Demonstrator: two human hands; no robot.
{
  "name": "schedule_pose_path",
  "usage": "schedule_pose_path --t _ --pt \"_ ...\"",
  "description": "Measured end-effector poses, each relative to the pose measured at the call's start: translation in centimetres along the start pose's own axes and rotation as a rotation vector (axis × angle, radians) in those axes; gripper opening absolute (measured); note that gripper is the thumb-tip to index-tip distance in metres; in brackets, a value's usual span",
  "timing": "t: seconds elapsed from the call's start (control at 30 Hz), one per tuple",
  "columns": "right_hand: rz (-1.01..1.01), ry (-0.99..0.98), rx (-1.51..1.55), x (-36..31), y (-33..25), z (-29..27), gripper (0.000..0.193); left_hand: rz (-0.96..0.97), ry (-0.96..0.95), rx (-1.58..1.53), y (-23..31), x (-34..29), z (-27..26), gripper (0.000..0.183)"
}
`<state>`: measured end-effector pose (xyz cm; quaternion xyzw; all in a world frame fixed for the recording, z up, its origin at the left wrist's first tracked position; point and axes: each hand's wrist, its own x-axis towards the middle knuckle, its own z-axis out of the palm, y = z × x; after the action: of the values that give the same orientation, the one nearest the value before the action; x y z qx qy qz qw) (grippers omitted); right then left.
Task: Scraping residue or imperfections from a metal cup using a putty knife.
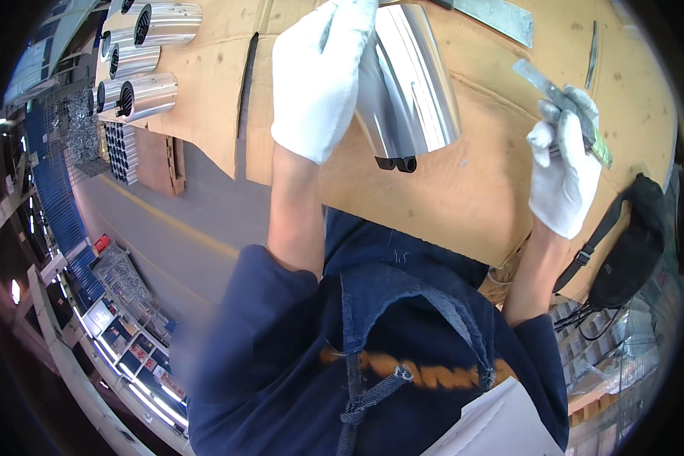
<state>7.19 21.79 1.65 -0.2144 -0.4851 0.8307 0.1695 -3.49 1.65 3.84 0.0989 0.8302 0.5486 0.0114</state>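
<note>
Overhead, brown cardboard (463,190) covers the bench; left hand (319,76) grips a shiny metal tube (410,83), right hand (562,178) clasps a flat file (558,102); blue racks (61,205) line the aisle.

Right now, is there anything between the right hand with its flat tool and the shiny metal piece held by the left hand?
Nothing visible: only bare cardboard lies between the right hand, holding the flat tool, and the metal piece in the left hand.

Workbench (463,197) covered with brown cardboard sheets, seam between two sheets at left-centre. On it: row of shiny aluminium tubes (148,53) with dark finned ends, lying side by side at far left corner (about five visible); flat grey metal strip (498,17) at far edge; thin dark blade-like piece (591,44) near right.
</note>
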Motion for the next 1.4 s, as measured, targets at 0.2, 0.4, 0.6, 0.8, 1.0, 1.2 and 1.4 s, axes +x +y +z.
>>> schedule_pose_path --t 0.2,0.4,0.6,0.8,1.0,1.2,1.4 --pt "0.138 -0.032 0.037 -0.5 1.3 1.4 0.026 -0.007 -0.020 -0.201 -2.3 0.1 -1.4 0.028" --pt "0.198 -0.162 0.052 -0.7 1.7 1.8 0.028 -0.012 0.082 -0.166 -2.1 -0.3 -0.2 0.028" --pt "0.279 -0.198 -0.021 -1.0 1.7 2.1 0.028 0.032 0.036 -0.074 -1.2 -0.6 -0.5 0.029" --pt "0.252 -0.161 -0.072 -1.4 1.6 2.5 0.025 0.000 0.055 -0.046 -0.2 -0.8 0.1 0.027" --pt "0.238 -0.201 -0.038 -1.5 1.5 2.5 0.023 0.063 0.030 -0.052 -0.5 -0.7 0.1 0.027" --pt "0.235 -0.216 -0.164 -1.5 1.3 2.7 0.020 0.053 0.015 -0.046 0.1 -0.7 0.2 0.028" --pt "0.179 -0.151 0.017 -1.0 1.7 1.6 0.026 0.045 0.020 -0.028 -0.2 -0.5 0.0 0.029"
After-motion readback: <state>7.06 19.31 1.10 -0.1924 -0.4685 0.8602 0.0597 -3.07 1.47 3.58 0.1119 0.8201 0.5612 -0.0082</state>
